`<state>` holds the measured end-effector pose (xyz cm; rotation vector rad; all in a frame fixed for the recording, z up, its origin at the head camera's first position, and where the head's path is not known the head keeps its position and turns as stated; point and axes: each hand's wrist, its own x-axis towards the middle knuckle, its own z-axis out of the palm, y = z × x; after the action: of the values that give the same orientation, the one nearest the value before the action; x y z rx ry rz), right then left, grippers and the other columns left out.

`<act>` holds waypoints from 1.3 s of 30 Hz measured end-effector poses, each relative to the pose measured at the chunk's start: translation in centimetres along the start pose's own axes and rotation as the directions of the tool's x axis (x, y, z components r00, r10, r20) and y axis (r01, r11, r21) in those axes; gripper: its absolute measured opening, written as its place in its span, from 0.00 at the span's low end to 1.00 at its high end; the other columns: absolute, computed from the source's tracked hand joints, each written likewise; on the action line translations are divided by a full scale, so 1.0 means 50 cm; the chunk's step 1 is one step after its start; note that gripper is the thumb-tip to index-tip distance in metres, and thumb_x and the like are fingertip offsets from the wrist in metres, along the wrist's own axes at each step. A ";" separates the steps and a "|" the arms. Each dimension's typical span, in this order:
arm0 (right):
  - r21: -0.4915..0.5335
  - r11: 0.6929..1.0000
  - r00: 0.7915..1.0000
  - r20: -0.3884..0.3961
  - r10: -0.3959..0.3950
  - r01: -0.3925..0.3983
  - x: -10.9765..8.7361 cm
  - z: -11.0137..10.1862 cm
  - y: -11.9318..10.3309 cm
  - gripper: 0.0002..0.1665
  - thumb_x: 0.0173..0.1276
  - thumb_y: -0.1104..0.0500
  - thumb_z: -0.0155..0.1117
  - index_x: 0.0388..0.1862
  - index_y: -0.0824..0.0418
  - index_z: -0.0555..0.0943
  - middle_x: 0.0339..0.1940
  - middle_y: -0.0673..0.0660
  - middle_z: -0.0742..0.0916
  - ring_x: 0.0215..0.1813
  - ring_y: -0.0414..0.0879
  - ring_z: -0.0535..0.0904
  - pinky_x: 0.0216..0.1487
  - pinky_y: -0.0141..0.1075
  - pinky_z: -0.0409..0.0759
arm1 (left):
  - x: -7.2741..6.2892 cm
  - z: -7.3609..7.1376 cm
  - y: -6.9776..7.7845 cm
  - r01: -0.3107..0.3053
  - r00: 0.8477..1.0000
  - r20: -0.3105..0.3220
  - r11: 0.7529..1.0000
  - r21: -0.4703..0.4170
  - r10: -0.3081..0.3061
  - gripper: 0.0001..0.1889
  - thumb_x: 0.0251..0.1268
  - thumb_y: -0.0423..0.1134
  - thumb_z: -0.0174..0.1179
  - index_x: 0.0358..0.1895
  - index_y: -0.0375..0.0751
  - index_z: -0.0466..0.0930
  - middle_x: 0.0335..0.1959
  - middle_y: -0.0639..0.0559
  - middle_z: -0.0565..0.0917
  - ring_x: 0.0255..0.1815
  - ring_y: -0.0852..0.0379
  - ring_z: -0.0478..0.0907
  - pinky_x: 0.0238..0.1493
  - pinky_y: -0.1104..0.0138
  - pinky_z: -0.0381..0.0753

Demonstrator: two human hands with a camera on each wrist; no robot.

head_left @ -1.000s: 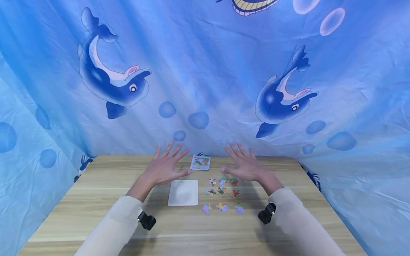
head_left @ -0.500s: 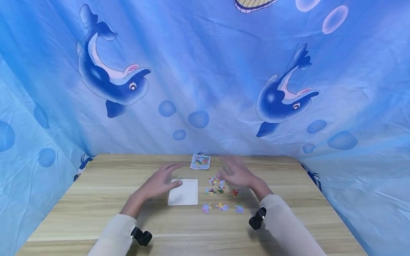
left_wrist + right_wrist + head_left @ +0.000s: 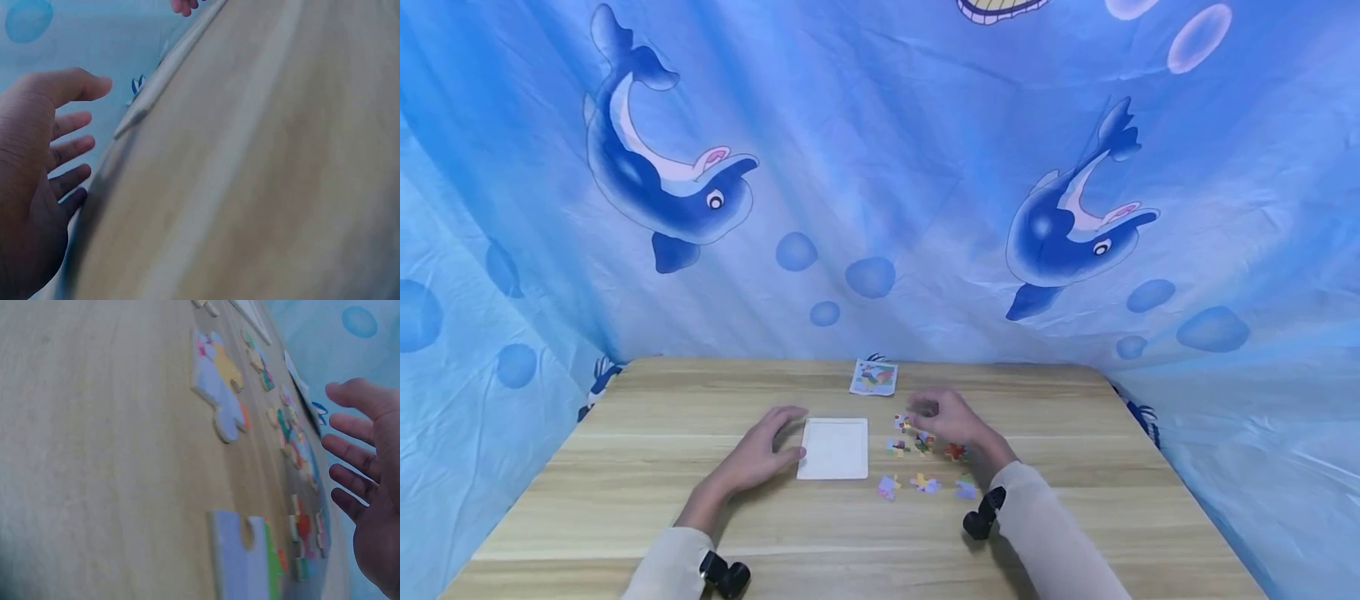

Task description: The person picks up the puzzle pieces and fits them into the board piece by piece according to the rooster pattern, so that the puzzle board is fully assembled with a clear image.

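Note:
My left hand (image 3: 763, 450) is just left of a square white tray (image 3: 835, 450), thumb and fingers apart, with the thumb tip right at the tray's left edge. Its loosely bent fingers (image 3: 72, 150) hold nothing in the left wrist view. To the right of the tray lie several colourful jigsaw pieces (image 3: 925, 483) in loose rows. Over the back rows is my right hand (image 3: 951, 417), slightly blurred, covering some pieces. The right wrist view shows its fingers (image 3: 353, 459) relaxed and holding nothing, past a lilac and yellow jigsaw piece (image 3: 215, 381).
A small picture card (image 3: 874, 377) lies near the back edge of the wooden table (image 3: 625, 467). Behind the table hangs a blue curtain (image 3: 880, 167) printed with dolphins. Each wrist wears a black camera (image 3: 724, 575).
Both hands have come back and down from spread above the table's far side. The left is now beside the tray, the right over the back jigsaw pieces, with fingers more bent.

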<state>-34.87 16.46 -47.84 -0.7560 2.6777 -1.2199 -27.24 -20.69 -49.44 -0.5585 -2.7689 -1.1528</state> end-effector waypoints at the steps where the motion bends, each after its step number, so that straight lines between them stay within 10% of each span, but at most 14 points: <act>1: 0.010 1.000 1.000 0.007 0.005 -0.005 0.001 0.003 0.004 0.26 0.73 0.53 0.68 0.66 0.62 0.81 0.67 0.60 0.84 0.70 0.59 0.78 0.72 0.56 0.78 | -0.002 0.002 -0.004 0.005 1.000 -0.003 1.000 0.001 -0.005 0.33 0.66 0.43 0.67 0.74 0.43 0.70 0.74 0.42 0.72 0.77 0.34 0.67 0.74 0.34 0.66; 25: -0.099 0.995 0.997 -0.077 -0.023 0.015 0.018 0.022 0.019 0.11 0.63 0.58 0.75 0.45 0.54 0.91 0.54 0.55 0.86 0.64 0.57 0.77 0.69 0.60 0.75 | 0.020 0.019 -0.009 -0.017 0.999 0.053 0.997 0.077 0.013 0.27 0.64 0.44 0.67 0.67 0.46 0.79 0.74 0.47 0.75 0.81 0.36 0.62 0.78 0.34 0.61; 39: -0.049 0.998 0.993 -0.105 -0.047 0.042 0.026 0.043 0.004 0.14 0.65 0.56 0.74 0.49 0.54 0.90 0.54 0.54 0.87 0.58 0.51 0.82 0.63 0.47 0.83 | 0.027 0.025 -0.008 -0.030 0.999 0.038 0.997 0.074 0.027 0.27 0.64 0.44 0.66 0.67 0.45 0.79 0.74 0.45 0.76 0.81 0.36 0.62 0.77 0.34 0.61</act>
<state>-35.44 14.48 -49.28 -0.7829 2.7981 -1.2455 -28.57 -19.70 -50.30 -0.6153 -2.8122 -1.0384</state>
